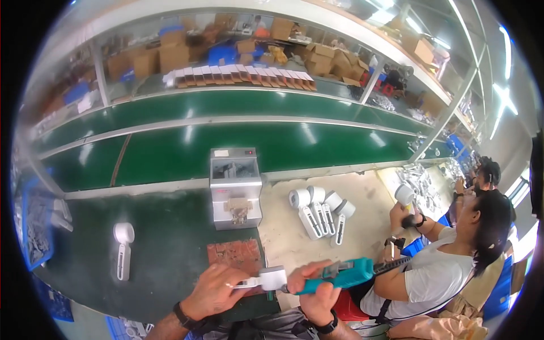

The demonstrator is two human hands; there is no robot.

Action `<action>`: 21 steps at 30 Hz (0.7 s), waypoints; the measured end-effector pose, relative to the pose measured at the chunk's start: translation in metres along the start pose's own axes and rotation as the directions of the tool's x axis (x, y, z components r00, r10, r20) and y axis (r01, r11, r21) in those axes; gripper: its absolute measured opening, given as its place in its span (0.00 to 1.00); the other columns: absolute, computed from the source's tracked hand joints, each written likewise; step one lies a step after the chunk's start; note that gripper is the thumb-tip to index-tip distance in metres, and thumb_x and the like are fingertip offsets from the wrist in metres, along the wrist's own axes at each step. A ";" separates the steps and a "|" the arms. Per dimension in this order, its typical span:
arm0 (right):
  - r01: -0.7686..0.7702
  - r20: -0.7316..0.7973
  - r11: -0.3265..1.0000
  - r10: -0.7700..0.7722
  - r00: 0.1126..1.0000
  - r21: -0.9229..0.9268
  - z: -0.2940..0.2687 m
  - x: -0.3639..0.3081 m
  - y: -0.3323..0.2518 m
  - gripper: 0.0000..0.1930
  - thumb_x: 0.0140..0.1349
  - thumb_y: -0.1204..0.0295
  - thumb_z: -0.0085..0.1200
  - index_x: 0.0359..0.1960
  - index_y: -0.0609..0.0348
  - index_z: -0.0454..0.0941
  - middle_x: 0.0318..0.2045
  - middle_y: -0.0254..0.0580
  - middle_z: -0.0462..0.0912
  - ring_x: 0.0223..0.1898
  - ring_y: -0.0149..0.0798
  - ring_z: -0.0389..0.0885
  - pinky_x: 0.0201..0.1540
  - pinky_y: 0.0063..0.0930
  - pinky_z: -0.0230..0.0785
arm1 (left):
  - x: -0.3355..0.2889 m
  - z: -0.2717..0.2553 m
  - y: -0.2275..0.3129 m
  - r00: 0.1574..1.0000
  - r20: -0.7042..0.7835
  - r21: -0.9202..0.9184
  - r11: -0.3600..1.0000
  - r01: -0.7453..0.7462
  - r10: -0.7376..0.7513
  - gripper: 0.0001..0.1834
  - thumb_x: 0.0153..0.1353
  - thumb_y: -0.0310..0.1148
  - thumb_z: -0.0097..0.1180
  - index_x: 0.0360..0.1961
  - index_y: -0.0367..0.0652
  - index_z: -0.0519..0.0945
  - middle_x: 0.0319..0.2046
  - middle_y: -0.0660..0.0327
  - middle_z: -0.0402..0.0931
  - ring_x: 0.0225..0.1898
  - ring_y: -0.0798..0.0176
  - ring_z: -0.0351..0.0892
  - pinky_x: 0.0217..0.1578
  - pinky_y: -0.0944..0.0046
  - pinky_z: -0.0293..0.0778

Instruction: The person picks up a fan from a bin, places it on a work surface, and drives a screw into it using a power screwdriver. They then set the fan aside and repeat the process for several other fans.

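Note:
A white plastic device with a short cylindrical head (273,278) and a slim handle lies sideways low in the middle of the view. My left hand (214,291) is closed around its handle end. From the other side my right hand (317,294) grips a teal electric screwdriver (347,274), its nose pointing left at the cylindrical head. Whether the tip touches the head is hidden by my fingers. A reddish worn mat (233,253) lies on the bench just beyond my left hand.
Beyond the mat stands a grey screw feeder (236,192). One similar white device (123,252) lies left; several more (322,212) are grouped right. A blue bin (35,226) stands far left. A co-worker (430,266) sits close on the right. Behind runs a green conveyor (226,141).

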State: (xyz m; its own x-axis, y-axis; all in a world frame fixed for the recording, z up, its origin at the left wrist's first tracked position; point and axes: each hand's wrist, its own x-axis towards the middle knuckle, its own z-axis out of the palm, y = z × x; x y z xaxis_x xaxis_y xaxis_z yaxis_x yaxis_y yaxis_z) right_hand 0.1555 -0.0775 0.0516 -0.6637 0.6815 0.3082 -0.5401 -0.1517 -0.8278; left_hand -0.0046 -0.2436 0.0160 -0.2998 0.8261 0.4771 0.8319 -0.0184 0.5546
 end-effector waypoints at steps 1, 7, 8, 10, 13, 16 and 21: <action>0.004 -0.002 1.000 -0.004 1.000 0.005 -0.005 -0.003 -0.001 0.31 0.63 0.43 0.60 0.44 0.64 0.70 0.23 0.43 0.74 0.26 0.40 0.74 0.31 0.37 0.69 | -0.004 -0.007 0.003 0.997 -0.035 0.050 0.996 0.069 -0.067 0.16 0.51 0.30 0.72 0.41 0.46 0.81 0.35 0.59 0.81 0.37 0.51 0.79 0.39 0.55 0.73; -0.149 -0.058 0.936 0.138 0.989 -0.320 -0.037 -0.003 0.005 0.33 0.58 0.46 0.67 0.45 0.70 0.77 0.26 0.42 0.80 0.29 0.34 0.79 0.33 0.28 0.70 | -0.060 -0.049 -0.012 0.742 -0.505 0.016 0.855 0.518 -0.440 0.18 0.52 0.25 0.69 0.44 0.38 0.78 0.38 0.54 0.76 0.38 0.54 0.78 0.42 0.58 0.74; -0.148 -0.052 0.939 0.139 0.989 -0.312 -0.038 -0.002 0.007 0.33 0.58 0.46 0.67 0.45 0.70 0.77 0.26 0.42 0.80 0.29 0.34 0.79 0.33 0.28 0.70 | -0.069 -0.058 -0.018 0.680 -0.557 -0.006 0.821 0.571 -0.477 0.17 0.53 0.24 0.68 0.44 0.37 0.78 0.39 0.54 0.76 0.39 0.55 0.77 0.43 0.58 0.74; -0.170 -0.022 0.929 0.172 0.985 -0.330 -0.041 0.001 0.009 0.29 0.59 0.52 0.68 0.47 0.69 0.77 0.27 0.41 0.81 0.30 0.33 0.79 0.35 0.27 0.69 | -0.087 -0.069 -0.032 0.629 -0.617 0.100 0.746 0.659 -0.473 0.15 0.55 0.22 0.65 0.44 0.37 0.78 0.37 0.54 0.75 0.41 0.54 0.77 0.45 0.58 0.73; -0.173 0.017 0.931 0.189 0.982 -0.321 -0.043 0.002 0.019 0.26 0.60 0.57 0.68 0.47 0.69 0.77 0.29 0.40 0.82 0.32 0.32 0.79 0.37 0.26 0.69 | -0.110 -0.076 -0.045 0.602 -0.646 0.143 0.701 0.699 -0.469 0.14 0.57 0.21 0.63 0.44 0.36 0.78 0.39 0.53 0.77 0.42 0.53 0.77 0.47 0.57 0.73; -0.221 0.032 0.934 0.240 0.970 -0.281 -0.034 0.002 0.017 0.23 0.60 0.61 0.68 0.48 0.68 0.77 0.30 0.40 0.82 0.34 0.32 0.79 0.39 0.26 0.70 | -0.117 -0.075 -0.047 0.541 -0.674 0.085 0.675 0.733 -0.502 0.13 0.57 0.22 0.63 0.44 0.36 0.78 0.41 0.52 0.78 0.43 0.49 0.77 0.48 0.55 0.72; -0.218 0.058 0.933 0.244 0.968 -0.286 -0.041 -0.005 0.024 0.23 0.60 0.63 0.67 0.49 0.68 0.76 0.32 0.41 0.82 0.35 0.32 0.79 0.40 0.27 0.70 | -0.114 -0.076 -0.046 0.595 -0.674 0.191 0.675 0.713 -0.438 0.12 0.57 0.22 0.63 0.43 0.37 0.78 0.40 0.53 0.77 0.43 0.50 0.77 0.48 0.54 0.72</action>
State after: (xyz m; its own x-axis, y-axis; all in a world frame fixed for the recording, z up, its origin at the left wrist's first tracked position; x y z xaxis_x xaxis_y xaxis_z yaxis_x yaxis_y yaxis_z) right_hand 0.1667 -0.0551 0.0113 -0.8045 0.5809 0.1235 -0.2113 -0.0856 -0.9737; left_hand -0.0446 -0.3803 -0.0123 -0.8574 0.1199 0.5005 0.4367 0.6840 0.5843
